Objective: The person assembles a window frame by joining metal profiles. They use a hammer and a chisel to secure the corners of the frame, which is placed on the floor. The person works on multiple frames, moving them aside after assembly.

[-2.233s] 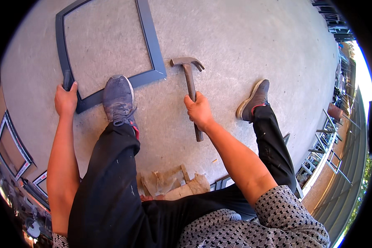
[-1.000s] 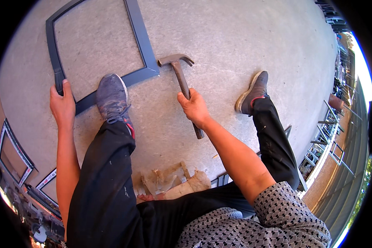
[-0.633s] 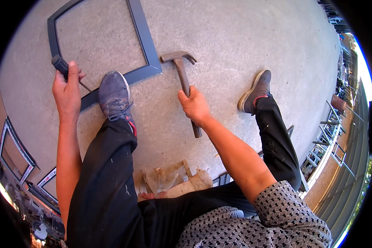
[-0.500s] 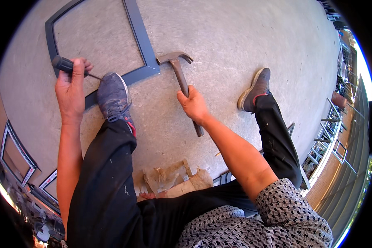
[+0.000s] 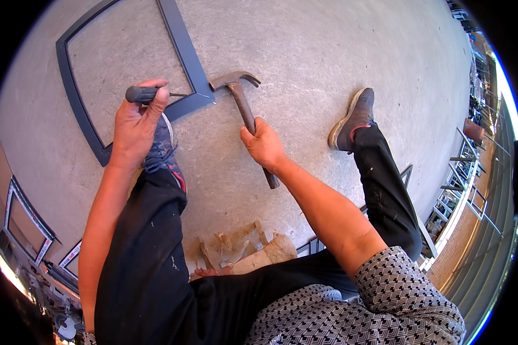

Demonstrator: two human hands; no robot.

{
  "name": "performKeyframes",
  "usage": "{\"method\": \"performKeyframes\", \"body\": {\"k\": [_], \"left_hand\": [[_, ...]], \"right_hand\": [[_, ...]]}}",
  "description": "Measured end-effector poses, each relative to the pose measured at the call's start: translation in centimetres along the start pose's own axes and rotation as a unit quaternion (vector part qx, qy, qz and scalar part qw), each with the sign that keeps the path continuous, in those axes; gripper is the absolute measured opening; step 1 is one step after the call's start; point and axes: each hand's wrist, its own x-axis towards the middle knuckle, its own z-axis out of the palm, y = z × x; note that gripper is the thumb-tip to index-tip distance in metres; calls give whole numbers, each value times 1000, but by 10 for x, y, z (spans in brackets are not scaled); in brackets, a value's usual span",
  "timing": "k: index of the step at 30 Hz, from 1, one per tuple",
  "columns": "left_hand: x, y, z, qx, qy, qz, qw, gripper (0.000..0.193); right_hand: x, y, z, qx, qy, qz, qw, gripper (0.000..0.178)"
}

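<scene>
My left hand (image 5: 137, 123) is closed round a screwdriver (image 5: 142, 94) with a dark handle. Its thin shaft points right, and the tip is at or just above the inner corner of a dark grey metal frame (image 5: 185, 52); I cannot tell whether they touch. The frame lies flat on the concrete, its near side partly under my left shoe (image 5: 162, 150). In my right hand (image 5: 265, 146) is a claw hammer (image 5: 236, 86), gripped midway along its worn handle. The hammer's head hovers beside the frame's corner, claw toward the right.
My right shoe (image 5: 353, 122) stands on the concrete floor (image 5: 282, 52). Torn brown cardboard (image 5: 265, 259) lies between my legs. Another frame with pale strips (image 5: 26, 224) rests at the lower left. Metal frames and bars (image 5: 460, 172) crowd the right edge.
My left hand has swung right with the screwdriver, from beside my shoe to the frame's corner. The view has shifted slightly; my right hand still holds the hammer.
</scene>
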Motion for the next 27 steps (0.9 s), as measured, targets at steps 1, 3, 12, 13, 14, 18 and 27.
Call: {"method": "performKeyframes", "body": {"k": [1, 3, 12, 13, 14, 18, 27], "left_hand": [[1, 5, 2, 17, -2, 1, 1000, 37], [1, 6, 5, 29, -6, 8, 1000, 36], [4, -2, 9, 35, -50, 3, 998, 38], [4, -1, 9, 37, -51, 1, 998, 38], [4, -1, 10, 39, -51, -1, 998, 38], [4, 0, 16, 43, -29, 32, 998, 32], [6, -1, 14, 65, -62, 26, 996, 32]], "right_hand": [[-1, -3, -1, 5, -1, 5, 1000, 40], [-4, -7, -2, 14, -4, 16, 1000, 40], [-3, -3, 1, 26, 2, 1, 1000, 40], [-3, -4, 1, 31, 0, 4, 1000, 40], [-4, -5, 0, 35, -2, 6, 999, 39], [-4, -6, 1, 34, 3, 2, 999, 39], [-3, -3, 1, 27, 3, 0, 1000, 39]]}}
